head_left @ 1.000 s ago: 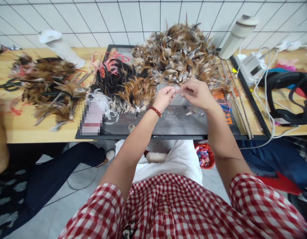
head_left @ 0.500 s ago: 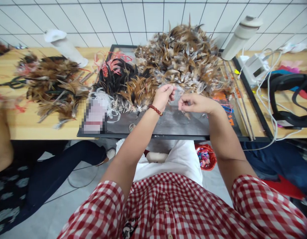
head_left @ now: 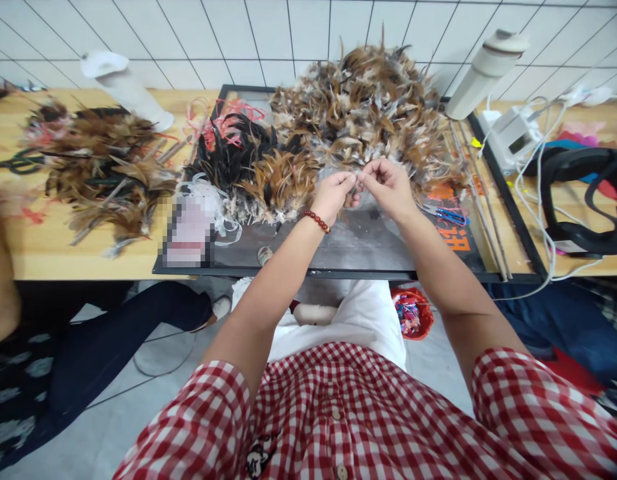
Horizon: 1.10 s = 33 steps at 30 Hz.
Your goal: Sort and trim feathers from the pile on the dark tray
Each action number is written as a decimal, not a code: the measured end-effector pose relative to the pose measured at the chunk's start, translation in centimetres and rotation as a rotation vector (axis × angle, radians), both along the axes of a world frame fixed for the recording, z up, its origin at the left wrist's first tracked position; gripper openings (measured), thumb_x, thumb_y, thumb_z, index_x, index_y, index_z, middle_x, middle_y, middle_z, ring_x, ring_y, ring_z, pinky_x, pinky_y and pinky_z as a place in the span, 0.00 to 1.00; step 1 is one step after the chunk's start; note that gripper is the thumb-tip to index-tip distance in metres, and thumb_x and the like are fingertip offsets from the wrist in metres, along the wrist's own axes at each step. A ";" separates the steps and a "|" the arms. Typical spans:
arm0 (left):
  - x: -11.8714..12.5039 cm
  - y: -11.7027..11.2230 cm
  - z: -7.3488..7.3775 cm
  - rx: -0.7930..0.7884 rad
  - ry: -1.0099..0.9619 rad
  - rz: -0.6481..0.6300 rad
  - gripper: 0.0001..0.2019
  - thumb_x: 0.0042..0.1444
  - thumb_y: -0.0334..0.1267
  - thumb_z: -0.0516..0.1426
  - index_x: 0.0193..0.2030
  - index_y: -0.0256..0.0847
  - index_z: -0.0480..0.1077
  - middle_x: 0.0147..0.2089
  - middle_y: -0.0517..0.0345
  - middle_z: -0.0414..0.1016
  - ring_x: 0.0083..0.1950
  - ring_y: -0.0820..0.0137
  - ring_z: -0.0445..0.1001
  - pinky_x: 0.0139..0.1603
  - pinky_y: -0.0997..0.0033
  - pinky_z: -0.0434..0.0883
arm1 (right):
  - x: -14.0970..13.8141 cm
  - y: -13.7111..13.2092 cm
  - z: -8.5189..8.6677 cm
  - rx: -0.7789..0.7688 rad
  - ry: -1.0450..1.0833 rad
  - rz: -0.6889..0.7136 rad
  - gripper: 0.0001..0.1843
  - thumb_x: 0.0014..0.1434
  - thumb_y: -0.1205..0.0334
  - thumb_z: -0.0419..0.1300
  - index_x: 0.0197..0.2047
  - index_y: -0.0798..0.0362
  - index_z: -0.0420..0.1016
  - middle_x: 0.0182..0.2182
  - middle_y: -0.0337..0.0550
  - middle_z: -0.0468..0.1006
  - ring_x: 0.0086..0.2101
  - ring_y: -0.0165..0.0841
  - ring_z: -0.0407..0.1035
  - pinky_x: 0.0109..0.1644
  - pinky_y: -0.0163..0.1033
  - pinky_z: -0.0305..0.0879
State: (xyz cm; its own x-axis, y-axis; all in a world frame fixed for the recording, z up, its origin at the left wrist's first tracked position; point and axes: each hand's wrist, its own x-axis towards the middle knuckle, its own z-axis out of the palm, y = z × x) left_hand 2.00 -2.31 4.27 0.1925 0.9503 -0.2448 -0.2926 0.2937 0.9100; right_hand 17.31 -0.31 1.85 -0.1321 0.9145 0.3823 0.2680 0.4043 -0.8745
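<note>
Both left hand and right hand pinched narrow, adjacent, anything held too small to identify, feather pile just behind

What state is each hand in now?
Left hand: pinched closed; anything held is too small to identify.
Right hand: pinched closed too; anything held can't be told.

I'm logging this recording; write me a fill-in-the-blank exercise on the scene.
The left hand and right hand are before a big pile of ____. A beaded bracelet circles the person's ____ wrist. The small tool to the right of the right hand has ____ handles.
Missing words: feathers; left; blue.
</note>
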 end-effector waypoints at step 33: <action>-0.8 0.7 0.4 -0.033 0.031 0.205 0.09 0.68 0.33 0.59 0.34 0.38 0.71 0.25 0.68 0.67 0.22 0.84 0.65 0.26 0.84 0.66 | 2.4 2.5 -3.3 0.165 -0.907 -0.307 0.15 0.71 0.56 0.55 0.47 0.53 0.82 0.47 0.58 0.80 0.53 0.54 0.70 0.57 0.61 0.64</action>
State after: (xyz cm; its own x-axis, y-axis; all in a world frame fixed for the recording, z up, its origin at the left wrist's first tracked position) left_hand 1.17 -1.62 4.64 -0.0127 0.9601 -0.2794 -0.3212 0.2607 0.9104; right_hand 19.69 2.17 -1.40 -0.2044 0.9025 0.3791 0.9267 0.3032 -0.2219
